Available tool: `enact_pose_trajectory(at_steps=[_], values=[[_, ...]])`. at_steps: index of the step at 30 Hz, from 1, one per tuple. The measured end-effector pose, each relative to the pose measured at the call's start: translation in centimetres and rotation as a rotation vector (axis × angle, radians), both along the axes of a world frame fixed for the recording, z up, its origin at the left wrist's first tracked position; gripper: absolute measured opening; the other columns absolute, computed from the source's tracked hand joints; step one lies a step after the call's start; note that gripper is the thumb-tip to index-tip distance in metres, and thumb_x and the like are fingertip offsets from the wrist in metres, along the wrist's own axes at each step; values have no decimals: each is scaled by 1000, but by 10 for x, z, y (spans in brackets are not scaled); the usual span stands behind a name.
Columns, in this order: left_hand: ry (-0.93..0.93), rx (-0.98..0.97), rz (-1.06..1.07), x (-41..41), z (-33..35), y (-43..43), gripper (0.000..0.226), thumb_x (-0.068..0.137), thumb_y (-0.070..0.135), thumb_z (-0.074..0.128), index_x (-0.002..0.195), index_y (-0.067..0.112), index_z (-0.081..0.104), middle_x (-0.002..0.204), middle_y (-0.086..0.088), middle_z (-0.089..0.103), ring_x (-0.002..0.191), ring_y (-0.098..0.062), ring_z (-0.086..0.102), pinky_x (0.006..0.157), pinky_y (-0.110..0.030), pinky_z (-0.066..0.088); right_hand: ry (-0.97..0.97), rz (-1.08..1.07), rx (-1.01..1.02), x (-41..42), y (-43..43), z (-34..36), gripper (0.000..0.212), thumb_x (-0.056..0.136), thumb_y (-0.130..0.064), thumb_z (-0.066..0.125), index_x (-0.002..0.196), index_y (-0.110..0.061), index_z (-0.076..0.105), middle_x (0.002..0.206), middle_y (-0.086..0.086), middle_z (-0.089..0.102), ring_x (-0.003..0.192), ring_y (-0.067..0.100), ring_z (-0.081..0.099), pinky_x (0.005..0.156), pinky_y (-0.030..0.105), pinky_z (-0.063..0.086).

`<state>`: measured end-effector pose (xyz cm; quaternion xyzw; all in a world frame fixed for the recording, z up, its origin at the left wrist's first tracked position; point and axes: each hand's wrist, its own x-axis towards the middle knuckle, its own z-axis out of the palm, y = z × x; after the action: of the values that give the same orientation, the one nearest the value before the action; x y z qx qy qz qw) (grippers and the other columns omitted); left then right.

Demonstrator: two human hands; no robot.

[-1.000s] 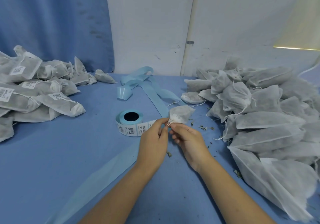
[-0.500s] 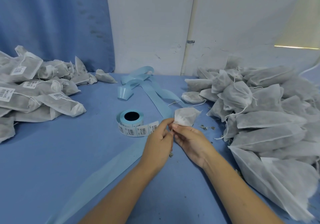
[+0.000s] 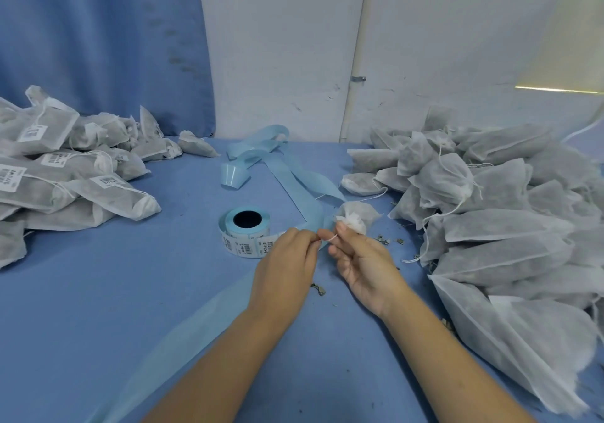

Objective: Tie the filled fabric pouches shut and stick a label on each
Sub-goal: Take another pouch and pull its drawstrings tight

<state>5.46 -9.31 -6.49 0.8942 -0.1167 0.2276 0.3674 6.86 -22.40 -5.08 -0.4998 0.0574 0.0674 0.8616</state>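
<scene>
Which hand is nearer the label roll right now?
Left. The left hand is close beside the label roll, just to its right, pinching the string. The right hand is farther right, beyond the left hand, holding the pouch.

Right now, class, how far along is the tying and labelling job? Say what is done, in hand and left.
Done: pouches in the left pile show barcode labels. In hand: one pouch, its neck pinched by the right hand while the left hand pinches its string; no label on it shows. Left: the large right pile, with no labels visible and loose strings; the label roll waits nearby.
</scene>
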Motion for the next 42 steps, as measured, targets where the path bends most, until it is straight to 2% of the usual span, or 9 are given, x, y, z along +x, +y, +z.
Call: enact_pose_trajectory(at_steps=[5, 12, 19, 24, 29, 33, 36, 38, 42], values=[[-77, 156, 11, 1, 2, 3, 23, 99, 22, 49, 87, 6, 61, 88, -3, 52, 87, -18, 50, 71, -34, 43, -55, -154, -278, 2, 0, -1, 12, 89, -18, 66, 87, -6, 68, 72, 1, 73, 46, 2, 49, 45, 13, 40], [-147, 115, -56, 3, 5, -4, 18, 92, 3, 56, 73, 1, 55, 77, -12, 53, 75, -28, 50, 69, -31, 33, 59, -164, 123, 3, 1, 4, 12, 93, -12, 58, 85, -9, 66, 68, -1, 70, 39, 2, 38, 37, 9, 29], [-188, 159, 25, 4, 2, 7, 18, 92, 12, 61, 77, 3, 65, 78, -7, 53, 76, -23, 53, 56, -37, 47, -92, -140, -165, 3, 3, 1, 20, 97, -20, 54, 86, -7, 64, 60, -5, 54, 39, 6, 30, 36, 14, 23], [-257, 221, 45, 1, 7, 8, 14, 83, 8, 72, 70, 5, 66, 71, -7, 54, 67, -25, 55, 44, -36, 47, -310, -268, -859, 0, -2, 0, 34, 99, -26, 48, 68, -14, 43, 56, -13, 34, 56, 8, 31, 56, 26, 28], [-370, 368, -20, -3, 11, 1, 20, 68, 5, 81, 64, 8, 62, 94, -7, 68, 64, -24, 59, 39, -29, 42, -452, -286, -1550, -3, -3, -2, 30, 101, -29, 37, 72, -19, 35, 74, -5, 43, 71, 18, 42, 59, 35, 30], [-410, 444, -73, -3, 9, -2, 27, 58, 0, 84, 64, 10, 60, 112, -5, 69, 61, -23, 58, 40, -27, 42, -547, -319, -1729, -7, 1, 0, 17, 98, -22, 35, 86, -19, 46, 90, -9, 47, 81, 18, 47, 57, 33, 28], [-302, 264, -159, 2, 2, -4, 13, 80, 0, 68, 94, 1, 67, 138, 3, 54, 91, -22, 64, 65, -33, 55, -603, -303, -1754, -11, 2, -2, 20, 95, -16, 41, 108, -16, 57, 115, -9, 55, 97, 18, 53, 59, 32, 36], [-192, 91, -265, 6, -4, -2, 27, 96, 7, 50, 120, -2, 59, 147, 21, 33, 122, 2, 46, 95, -21, 43, -650, -308, -1714, -13, 3, -3, 27, 93, -13, 47, 117, -15, 59, 128, -9, 55, 105, 19, 56, 64, 32, 42], [-39, -258, -296, 8, -2, -1, 12, 97, 4, 49, 93, 0, 60, 141, 29, 30, 114, 27, 37, 88, 1, 29, -669, -292, -1622, -15, 7, -9, 49, 89, -8, 50, 136, -17, 51, 147, -9, 44, 114, 19, 57, 66, 30, 45]])
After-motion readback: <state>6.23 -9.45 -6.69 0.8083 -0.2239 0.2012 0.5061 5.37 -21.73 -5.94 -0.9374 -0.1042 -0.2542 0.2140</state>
